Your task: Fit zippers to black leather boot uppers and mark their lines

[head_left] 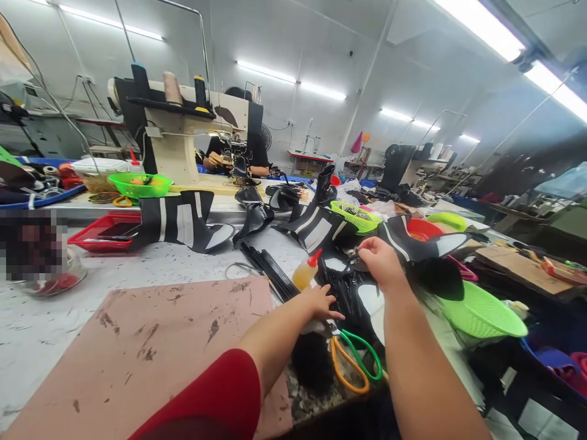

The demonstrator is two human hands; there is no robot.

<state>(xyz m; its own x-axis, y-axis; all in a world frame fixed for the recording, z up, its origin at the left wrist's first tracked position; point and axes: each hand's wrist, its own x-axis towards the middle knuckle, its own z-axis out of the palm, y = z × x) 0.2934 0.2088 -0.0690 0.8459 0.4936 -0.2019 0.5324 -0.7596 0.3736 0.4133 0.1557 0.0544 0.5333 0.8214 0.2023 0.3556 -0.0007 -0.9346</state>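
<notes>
My left hand (pixel 321 302) reaches over a pile of black strips (pixel 346 293), its fingers spread with nothing between them. Just below it lies a pair of scissors (pixel 351 360) with one orange and one green handle. Behind that hand stands a glue bottle (pixel 303 274) with yellowish liquid and a red tip. My right hand (pixel 380 261) is closed in a pinch above the far end of the pile; a small dark piece shows at its fingertips, too small to name. A bundle of long black strips (pixel 270 269) lies left of the bottle.
A pinkish board (pixel 183 348) covers the near left of the table. Black boot pieces (pixel 181 220) with white strips line the back, near a red tray (pixel 105 233). A green basket (pixel 486 310) stands right. Across the table, a person (pixel 259 153) works behind a sewing machine (pixel 178 134).
</notes>
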